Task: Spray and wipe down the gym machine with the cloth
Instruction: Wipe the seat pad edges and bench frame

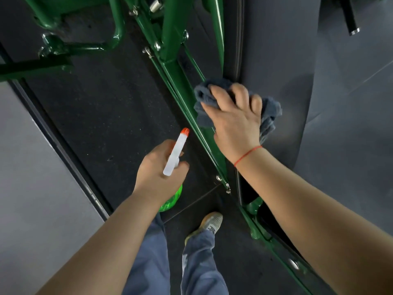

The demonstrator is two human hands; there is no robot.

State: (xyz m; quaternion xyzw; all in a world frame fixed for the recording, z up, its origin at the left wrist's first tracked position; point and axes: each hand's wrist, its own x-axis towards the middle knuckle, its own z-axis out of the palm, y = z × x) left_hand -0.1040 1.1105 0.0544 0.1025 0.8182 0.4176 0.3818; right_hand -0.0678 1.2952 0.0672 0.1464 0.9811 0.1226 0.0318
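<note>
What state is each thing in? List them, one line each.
left hand: grips the spray bottle, clear of the machine.
spray bottle: held, orange nozzle pointing forward.
right hand: grips the cloth, pressing it down.
cloth: bunched, against the pad by the green frame.
pad: under the cloth; wet or dry, cannot tell.

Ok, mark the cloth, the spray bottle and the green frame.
cloth [202, 95]: head view, bunched folds at its left edge.
spray bottle [176, 151]: head view, white sprayer head.
green frame [172, 69]: head view, sloping main bar.
</note>
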